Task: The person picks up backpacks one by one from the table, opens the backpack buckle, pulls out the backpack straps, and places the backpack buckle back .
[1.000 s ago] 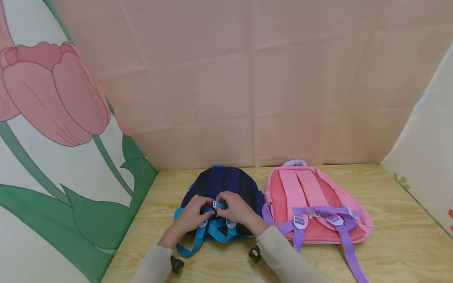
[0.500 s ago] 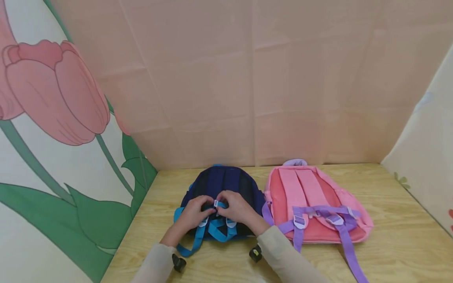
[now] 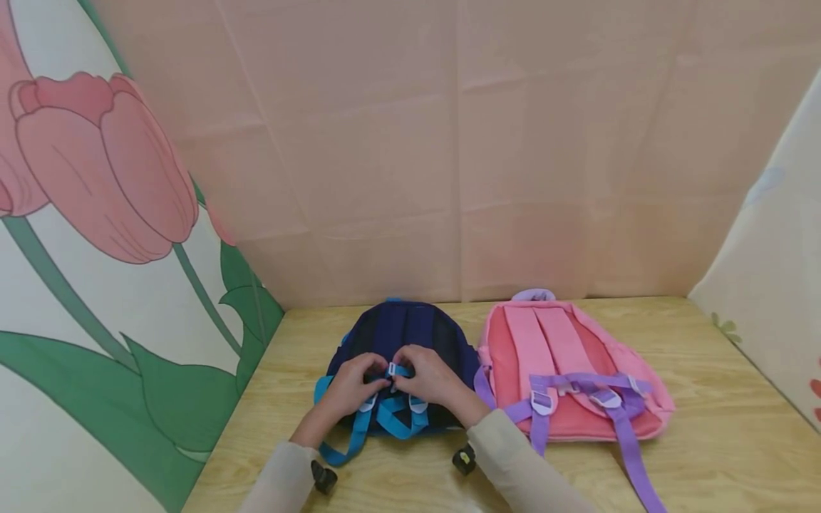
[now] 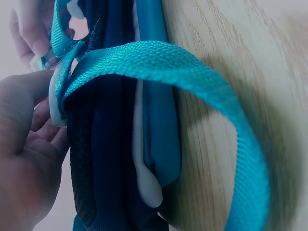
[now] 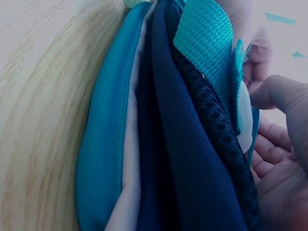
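Observation:
A navy backpack (image 3: 420, 324) lies with its back panel and shoulder straps facing up. Over its lower middle, the left hand (image 3: 348, 385) pinches at a small white buckle (image 3: 390, 369) on a light-blue strap. From the other side, the right hand (image 3: 428, 374) holds that blue strap (image 3: 402, 371) between thumb and forefinger, close beside the buckle. The fingers partly hide the strap's ends. A loose webbing strap (image 4: 144, 60) arches over the bag's edge in the left wrist view. White strap adjusters (image 3: 419, 405) show below the hands.
Right beside the navy bag lies a pink backpack (image 3: 522, 342), its purple straps (image 3: 631, 449) trailing toward the front. Both rest on a wood-grain table (image 3: 725, 399). A pinkish-brown sheet (image 3: 417, 157) hangs behind, and a tulip-printed panel (image 3: 96, 164) stands at the left.

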Motion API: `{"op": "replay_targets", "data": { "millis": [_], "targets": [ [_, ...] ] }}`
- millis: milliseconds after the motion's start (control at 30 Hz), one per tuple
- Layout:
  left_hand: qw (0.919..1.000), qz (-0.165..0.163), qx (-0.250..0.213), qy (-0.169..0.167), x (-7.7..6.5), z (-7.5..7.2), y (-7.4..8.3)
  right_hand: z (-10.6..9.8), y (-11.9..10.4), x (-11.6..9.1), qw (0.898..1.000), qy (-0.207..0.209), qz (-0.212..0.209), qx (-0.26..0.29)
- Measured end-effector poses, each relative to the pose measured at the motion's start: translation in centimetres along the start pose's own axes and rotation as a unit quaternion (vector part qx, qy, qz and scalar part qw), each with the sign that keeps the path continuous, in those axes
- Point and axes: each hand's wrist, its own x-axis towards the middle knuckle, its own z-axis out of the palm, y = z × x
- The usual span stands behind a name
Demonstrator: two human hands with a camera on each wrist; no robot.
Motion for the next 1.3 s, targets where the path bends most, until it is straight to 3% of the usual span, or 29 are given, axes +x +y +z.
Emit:
{"op": "replay_targets", "data": {
  "millis": [800, 1300],
  "targets": [
    [1.0000, 0.005, -0.006, -0.006, 0.28, 0.10, -0.43, -0.54, 0.03, -0.24, 1.000, 0.005, -0.014, -0.011],
    [0.9996, 0.001, -0.024, -0.018, 0.32, 0.05, -0.35, -1.00, 0.33, -0.65, 1.000, -0.003, 0.001, -0.002]
  ]
}}
